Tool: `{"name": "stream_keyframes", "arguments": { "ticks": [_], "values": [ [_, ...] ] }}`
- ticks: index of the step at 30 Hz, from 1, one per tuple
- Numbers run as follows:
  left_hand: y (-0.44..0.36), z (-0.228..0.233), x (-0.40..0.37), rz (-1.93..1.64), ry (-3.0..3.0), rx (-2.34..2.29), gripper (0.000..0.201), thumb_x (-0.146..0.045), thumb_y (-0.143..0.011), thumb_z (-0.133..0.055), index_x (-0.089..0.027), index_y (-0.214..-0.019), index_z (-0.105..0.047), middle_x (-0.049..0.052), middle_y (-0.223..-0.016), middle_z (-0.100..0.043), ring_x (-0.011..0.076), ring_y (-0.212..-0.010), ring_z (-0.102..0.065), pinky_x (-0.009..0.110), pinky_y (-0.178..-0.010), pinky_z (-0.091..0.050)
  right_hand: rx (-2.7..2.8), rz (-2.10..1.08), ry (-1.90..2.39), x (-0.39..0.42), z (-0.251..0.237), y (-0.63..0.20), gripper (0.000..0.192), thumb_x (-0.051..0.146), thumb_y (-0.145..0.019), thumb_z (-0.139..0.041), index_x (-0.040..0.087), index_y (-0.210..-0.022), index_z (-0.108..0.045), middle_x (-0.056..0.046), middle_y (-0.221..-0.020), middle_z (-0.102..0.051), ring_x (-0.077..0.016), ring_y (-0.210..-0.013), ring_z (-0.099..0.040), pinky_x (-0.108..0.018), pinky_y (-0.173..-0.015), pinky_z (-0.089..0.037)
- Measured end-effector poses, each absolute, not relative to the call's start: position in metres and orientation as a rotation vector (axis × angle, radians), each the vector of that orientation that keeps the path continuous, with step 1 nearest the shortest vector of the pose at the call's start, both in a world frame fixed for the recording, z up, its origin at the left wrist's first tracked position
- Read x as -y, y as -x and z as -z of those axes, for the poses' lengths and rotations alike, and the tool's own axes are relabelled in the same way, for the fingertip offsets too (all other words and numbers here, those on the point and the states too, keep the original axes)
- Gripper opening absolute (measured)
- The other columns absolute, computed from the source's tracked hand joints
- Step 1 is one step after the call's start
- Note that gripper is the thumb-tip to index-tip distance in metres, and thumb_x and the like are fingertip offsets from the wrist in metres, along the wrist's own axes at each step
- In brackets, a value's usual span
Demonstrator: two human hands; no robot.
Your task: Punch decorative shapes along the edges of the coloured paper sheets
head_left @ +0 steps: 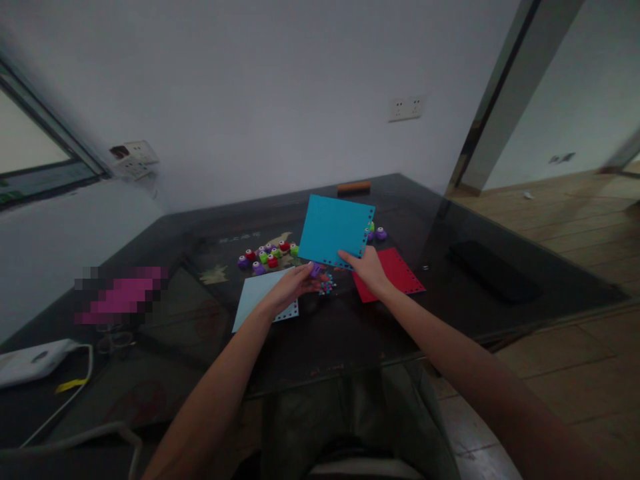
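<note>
My right hand [371,272] pinches a blue sheet of card [335,230] by its lower right corner, tilted up above the table. A row of small punched holes runs along the card's right and lower edges. Just below it, my left hand [293,288] grips a small purple craft punch [315,270] close to the card's lower edge. Under my left forearm lies a pale blue sheet [254,297] with punched holes. A red sheet [393,272], also punched, rests partly beneath my right hand. Tiny punched paper bits [328,285] are scattered beside my left fingers.
Several purple, red and green craft punches [273,261] cluster left of the card; a few more [381,233] stand behind it. An orange-brown roll [353,189] lies at the back, a black case [493,270] at right. A white power strip [37,362] and a blurred-out pink item [127,293] are left.
</note>
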State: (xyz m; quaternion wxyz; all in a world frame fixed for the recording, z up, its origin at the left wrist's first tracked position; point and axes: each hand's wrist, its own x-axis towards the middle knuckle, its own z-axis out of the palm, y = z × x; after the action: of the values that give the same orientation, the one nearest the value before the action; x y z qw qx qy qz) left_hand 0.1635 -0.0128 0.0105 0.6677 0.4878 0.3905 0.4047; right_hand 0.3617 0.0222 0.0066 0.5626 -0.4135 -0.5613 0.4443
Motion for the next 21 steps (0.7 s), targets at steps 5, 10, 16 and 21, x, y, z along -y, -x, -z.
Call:
{"name": "stream_keyframes", "arguments": {
  "ticks": [5,10,16,21],
  "values": [
    [-0.1631,-0.0111,0.0114,-0.914,-1.038,-0.869,0.030,-0.037,-0.091,-0.045,-0.011,-0.095,-0.061,0.012,-0.090,-0.070,0.0143,-0.071,-0.065,0.027,-0.072,-0.051,1.274,-1.082,0.944,-0.0229,-0.0092,-0.3629,0.034,0.041,-0.064,-0.071,0.013,-0.083,-0.063,-0.011,-0.083,-0.070,-0.0209,-0.060,-0.065,-0.039,-0.059,-0.057],
    [-0.1664,-0.0165,0.0118,-0.907,-0.927,-0.888,0.037,-0.034,-0.095,-0.034,-0.011,-0.087,-0.061,0.011,-0.081,-0.069,0.0143,-0.068,-0.065,0.026,-0.068,-0.051,1.257,-1.083,0.932,-0.0234,-0.0088,-0.3625,0.036,0.041,-0.063,-0.072,0.014,-0.085,-0.063,-0.010,-0.085,-0.069,-0.0204,-0.062,-0.065,-0.038,-0.059,-0.057],
    [-0.1644,-0.0135,0.0100,-0.940,-0.846,-0.799,0.034,-0.031,-0.093,-0.038,-0.013,-0.076,-0.061,0.005,-0.071,-0.063,0.0105,-0.063,-0.060,0.022,-0.066,-0.050,1.219,-1.126,0.914,-0.0222,-0.0111,-0.3616,0.039,0.043,-0.061,-0.073,0.013,-0.084,-0.063,-0.010,-0.083,-0.070,-0.0198,-0.061,-0.064,-0.038,-0.057,-0.058],
    [-0.1644,-0.0117,0.0105,-0.995,-1.075,-0.940,0.020,-0.033,-0.082,-0.058,-0.014,-0.082,-0.063,0.002,-0.076,-0.062,0.0101,-0.064,-0.057,0.023,-0.066,-0.048,1.225,-1.103,0.893,-0.0218,-0.0115,-0.3622,0.036,0.041,-0.062,-0.073,0.013,-0.084,-0.064,-0.010,-0.082,-0.069,-0.0214,-0.063,-0.065,-0.041,-0.059,-0.058]
  ]
}}
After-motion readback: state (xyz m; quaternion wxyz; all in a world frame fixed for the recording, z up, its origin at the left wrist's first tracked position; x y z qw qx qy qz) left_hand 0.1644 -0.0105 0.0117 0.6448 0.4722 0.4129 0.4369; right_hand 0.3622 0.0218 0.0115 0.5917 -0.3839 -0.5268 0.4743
